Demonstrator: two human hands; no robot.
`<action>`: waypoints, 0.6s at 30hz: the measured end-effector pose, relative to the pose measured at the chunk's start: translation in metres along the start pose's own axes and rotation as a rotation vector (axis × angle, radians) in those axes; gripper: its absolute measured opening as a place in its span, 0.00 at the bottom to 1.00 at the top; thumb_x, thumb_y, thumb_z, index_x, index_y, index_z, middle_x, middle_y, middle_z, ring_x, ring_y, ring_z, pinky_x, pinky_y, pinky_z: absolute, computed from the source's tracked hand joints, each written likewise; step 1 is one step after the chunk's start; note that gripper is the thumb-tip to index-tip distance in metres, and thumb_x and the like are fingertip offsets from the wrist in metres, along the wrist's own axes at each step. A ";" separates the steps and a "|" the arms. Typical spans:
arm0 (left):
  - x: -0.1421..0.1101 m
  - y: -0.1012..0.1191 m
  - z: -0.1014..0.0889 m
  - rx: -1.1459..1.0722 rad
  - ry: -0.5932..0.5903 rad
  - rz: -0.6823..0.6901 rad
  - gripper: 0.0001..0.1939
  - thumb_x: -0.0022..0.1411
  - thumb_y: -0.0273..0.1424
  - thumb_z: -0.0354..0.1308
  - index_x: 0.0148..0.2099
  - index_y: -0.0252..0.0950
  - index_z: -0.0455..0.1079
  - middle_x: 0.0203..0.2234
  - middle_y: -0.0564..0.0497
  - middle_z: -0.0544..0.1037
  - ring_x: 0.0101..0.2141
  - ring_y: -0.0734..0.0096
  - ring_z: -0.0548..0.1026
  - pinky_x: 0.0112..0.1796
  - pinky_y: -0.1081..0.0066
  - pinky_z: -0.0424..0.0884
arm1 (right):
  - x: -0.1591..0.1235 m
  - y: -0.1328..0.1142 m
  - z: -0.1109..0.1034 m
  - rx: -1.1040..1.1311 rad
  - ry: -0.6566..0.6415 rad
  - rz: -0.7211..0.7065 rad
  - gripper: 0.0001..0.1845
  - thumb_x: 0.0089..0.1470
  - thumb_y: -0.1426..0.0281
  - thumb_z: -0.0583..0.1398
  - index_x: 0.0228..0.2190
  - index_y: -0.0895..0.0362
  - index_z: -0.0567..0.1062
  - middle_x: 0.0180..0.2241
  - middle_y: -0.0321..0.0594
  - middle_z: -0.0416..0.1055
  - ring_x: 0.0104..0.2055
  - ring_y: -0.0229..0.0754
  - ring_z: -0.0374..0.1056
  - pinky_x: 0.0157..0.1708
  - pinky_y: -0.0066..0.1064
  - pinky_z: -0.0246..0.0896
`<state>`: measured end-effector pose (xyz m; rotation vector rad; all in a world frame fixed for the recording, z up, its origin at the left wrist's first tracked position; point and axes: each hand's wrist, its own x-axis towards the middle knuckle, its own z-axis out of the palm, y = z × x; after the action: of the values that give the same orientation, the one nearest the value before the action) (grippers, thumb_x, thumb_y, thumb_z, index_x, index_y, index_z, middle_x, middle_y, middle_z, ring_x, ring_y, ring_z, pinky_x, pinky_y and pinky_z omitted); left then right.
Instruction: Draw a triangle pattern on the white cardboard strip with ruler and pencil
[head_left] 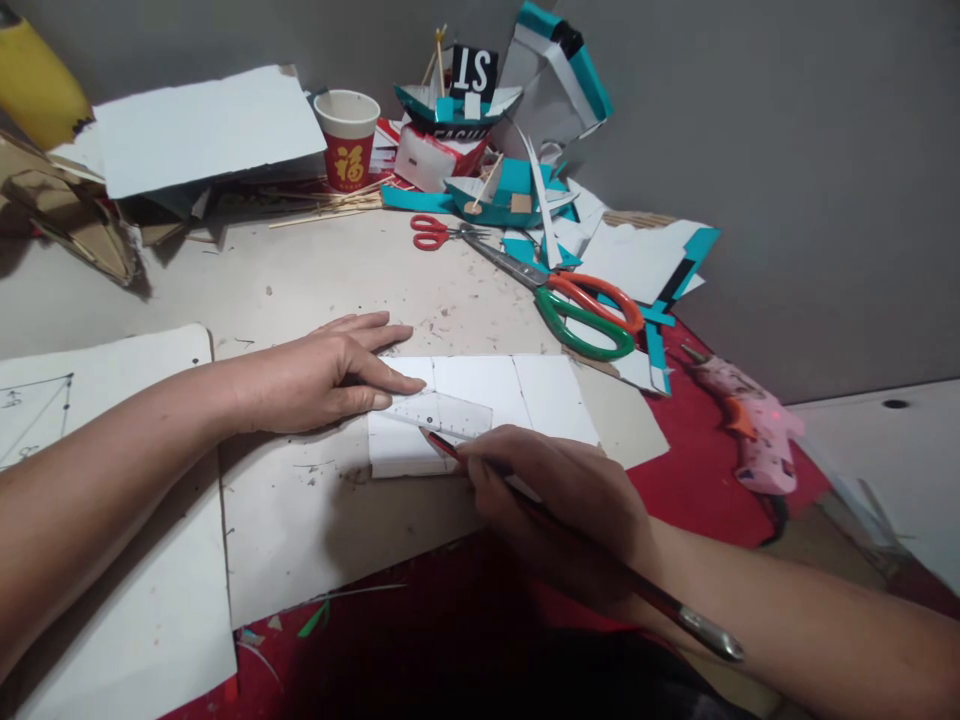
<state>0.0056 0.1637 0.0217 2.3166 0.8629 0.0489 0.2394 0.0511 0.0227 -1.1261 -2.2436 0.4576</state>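
Observation:
My left hand (334, 372) lies palm down with its fingers stretched out, thumb and index fingertips pressing on the left end of a clear plastic ruler (454, 413). Under the ruler is a white card (546, 392) with a few lines drawn across it. My right hand (562, 495) is closed around a dark pencil (679, 614), whose tip points at the card just below the ruler's lower edge; I cannot tell whether it touches. The pencil's rear end has a silvery metal part.
Large scissors (585, 318) and small red scissors (430, 233) lie beyond the card. Farther back are a paper cup (347, 140), teal cardboard boats (499, 195) and scraps. A pink glue gun (757, 425) rests at right. A sheet with drawn lines (150, 620) lies at left.

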 end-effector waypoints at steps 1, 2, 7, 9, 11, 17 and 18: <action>0.000 0.000 0.000 0.002 -0.001 -0.003 0.17 0.68 0.34 0.54 0.56 0.54 0.73 0.70 0.57 0.53 0.69 0.57 0.44 0.64 0.50 0.46 | -0.001 0.000 -0.001 0.001 -0.007 -0.001 0.07 0.61 0.76 0.53 0.33 0.51 0.65 0.23 0.34 0.71 0.21 0.37 0.65 0.23 0.30 0.59; 0.000 0.000 0.000 0.004 -0.003 -0.005 0.17 0.68 0.34 0.54 0.56 0.54 0.73 0.70 0.56 0.53 0.69 0.57 0.44 0.64 0.50 0.46 | -0.001 0.001 -0.001 0.001 -0.013 0.001 0.07 0.62 0.75 0.53 0.33 0.50 0.65 0.23 0.34 0.71 0.22 0.37 0.65 0.23 0.30 0.59; 0.001 0.002 -0.001 0.023 -0.015 -0.006 0.18 0.68 0.33 0.53 0.57 0.53 0.72 0.70 0.55 0.53 0.69 0.56 0.44 0.64 0.51 0.46 | -0.005 0.003 -0.003 -0.012 0.013 -0.001 0.07 0.62 0.75 0.53 0.34 0.51 0.66 0.23 0.33 0.70 0.20 0.36 0.64 0.21 0.29 0.58; 0.000 0.002 -0.001 0.035 -0.022 -0.013 0.18 0.68 0.32 0.53 0.57 0.52 0.72 0.70 0.53 0.52 0.69 0.57 0.44 0.64 0.51 0.46 | -0.007 0.004 -0.003 -0.033 0.015 -0.002 0.07 0.62 0.75 0.53 0.34 0.51 0.66 0.23 0.32 0.71 0.20 0.35 0.64 0.21 0.28 0.58; 0.000 0.003 -0.002 0.042 -0.025 -0.018 0.18 0.68 0.32 0.53 0.57 0.52 0.72 0.70 0.53 0.52 0.69 0.58 0.44 0.64 0.52 0.46 | -0.010 0.005 -0.004 -0.053 0.001 0.007 0.07 0.62 0.75 0.53 0.34 0.52 0.66 0.23 0.32 0.71 0.21 0.34 0.65 0.21 0.27 0.58; 0.000 0.002 -0.001 0.027 -0.017 -0.007 0.18 0.68 0.32 0.53 0.57 0.52 0.72 0.70 0.56 0.52 0.69 0.58 0.44 0.64 0.52 0.46 | -0.014 0.008 -0.006 -0.023 0.000 0.009 0.06 0.63 0.75 0.53 0.36 0.53 0.69 0.23 0.32 0.71 0.21 0.34 0.67 0.21 0.27 0.59; 0.000 0.002 -0.001 0.027 -0.015 -0.006 0.18 0.68 0.32 0.53 0.57 0.52 0.72 0.70 0.56 0.52 0.69 0.58 0.44 0.64 0.52 0.45 | -0.014 0.008 -0.006 -0.019 0.006 0.009 0.06 0.63 0.75 0.53 0.36 0.53 0.69 0.23 0.32 0.71 0.21 0.34 0.67 0.21 0.27 0.59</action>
<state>0.0068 0.1633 0.0238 2.3364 0.8675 0.0174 0.2549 0.0447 0.0183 -1.1461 -2.2430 0.4372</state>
